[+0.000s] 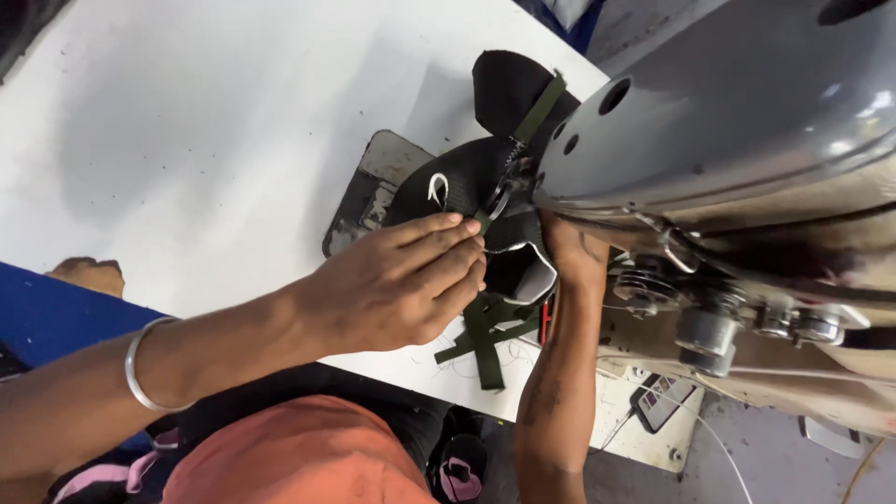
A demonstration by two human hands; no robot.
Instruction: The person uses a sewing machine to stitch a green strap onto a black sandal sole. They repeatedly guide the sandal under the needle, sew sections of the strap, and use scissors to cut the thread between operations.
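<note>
Left hand (401,285): I pinch green strap (483,220) to steer it | right hand (571,252): grip unclear, steadies black fabric piece (467,182) under sewing machine (709,121).

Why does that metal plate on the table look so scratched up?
The metal plate under the black fabric piece has worn, patchy paint, so it looks scuffed. Loose green straps hang off the white table edge, with stray threads beside them. The left hand pinches a strap end. Nothing looks spilled.
</note>
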